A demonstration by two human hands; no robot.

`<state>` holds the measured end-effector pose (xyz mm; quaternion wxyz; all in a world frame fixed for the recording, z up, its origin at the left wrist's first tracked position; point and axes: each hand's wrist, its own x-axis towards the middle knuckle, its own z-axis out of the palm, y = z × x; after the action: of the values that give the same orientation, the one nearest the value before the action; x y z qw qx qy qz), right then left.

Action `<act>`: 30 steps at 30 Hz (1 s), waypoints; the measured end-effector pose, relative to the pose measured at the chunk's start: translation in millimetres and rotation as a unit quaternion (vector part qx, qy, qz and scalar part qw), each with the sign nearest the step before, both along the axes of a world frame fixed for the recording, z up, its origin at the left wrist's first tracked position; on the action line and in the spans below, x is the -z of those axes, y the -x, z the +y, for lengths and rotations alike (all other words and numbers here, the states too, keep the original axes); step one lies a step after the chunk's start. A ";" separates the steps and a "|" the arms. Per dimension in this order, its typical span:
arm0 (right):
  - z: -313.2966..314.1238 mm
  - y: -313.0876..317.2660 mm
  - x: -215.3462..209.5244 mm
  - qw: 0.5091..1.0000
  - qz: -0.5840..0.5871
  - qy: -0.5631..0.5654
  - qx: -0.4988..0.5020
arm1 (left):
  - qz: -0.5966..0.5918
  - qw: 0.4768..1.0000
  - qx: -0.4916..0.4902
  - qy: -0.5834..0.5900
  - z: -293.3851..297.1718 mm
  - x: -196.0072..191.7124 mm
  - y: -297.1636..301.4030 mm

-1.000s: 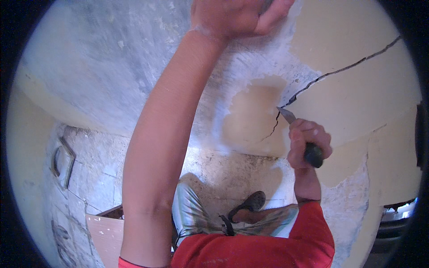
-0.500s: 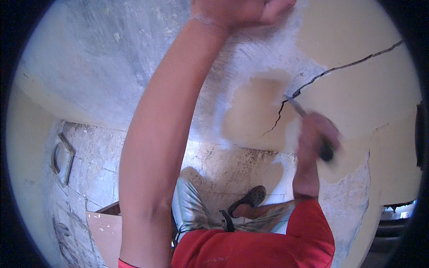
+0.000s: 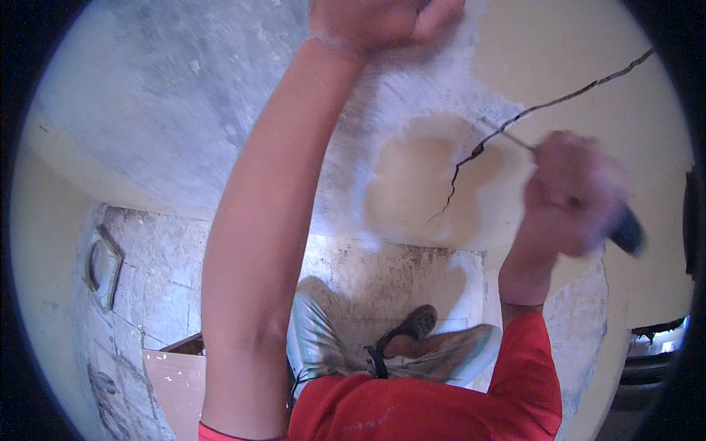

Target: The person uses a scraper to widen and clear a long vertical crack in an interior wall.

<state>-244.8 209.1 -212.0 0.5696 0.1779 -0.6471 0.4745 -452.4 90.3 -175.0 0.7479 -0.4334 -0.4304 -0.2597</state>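
My right hand (image 3: 570, 195) is blurred with motion and grips a dark-handled scraper (image 3: 625, 229); its thin metal blade (image 3: 507, 136) points up-left at a dark crack (image 3: 515, 121) in the cream painted wall (image 3: 559, 59). The crack runs from the upper right down into a bare patch (image 3: 412, 184) ringed with white filler. My left arm reaches straight up, and my left hand (image 3: 382, 22) presses against the grey scraped wall (image 3: 184, 95) at the top edge, its fingers curled.
Below are my red shirt (image 3: 412, 408), pale trousers and a sandalled foot (image 3: 412, 327) on a dusty tiled floor (image 3: 382, 272). A brown board (image 3: 176, 382) lies at lower left, a metal frame (image 3: 103, 264) leans by the left wall. Dark objects stand at the right edge.
My right hand with the scraper has swept to the right and slightly up along the crack, and is now blurred. The left arm stays braced on the wall.
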 end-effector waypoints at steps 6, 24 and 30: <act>-12.6 33.9 6.4 0.952 -0.071 0.264 0.137 | -0.020 1.000 -0.006 0.014 -6.0 -3.4 -5.7; 29.2 16.8 44.8 0.985 0.030 -0.116 0.123 | -0.059 0.998 0.002 0.037 -3.5 0.6 -13.4; 34.9 2.4 57.8 0.988 0.040 -0.132 0.069 | -0.090 0.995 0.015 0.050 -6.9 11.6 -16.9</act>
<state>-247.3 244.0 -269.8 0.5977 0.2248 -0.6916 0.3375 -435.5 83.4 -186.6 0.6800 -0.4512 -0.5017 -0.2867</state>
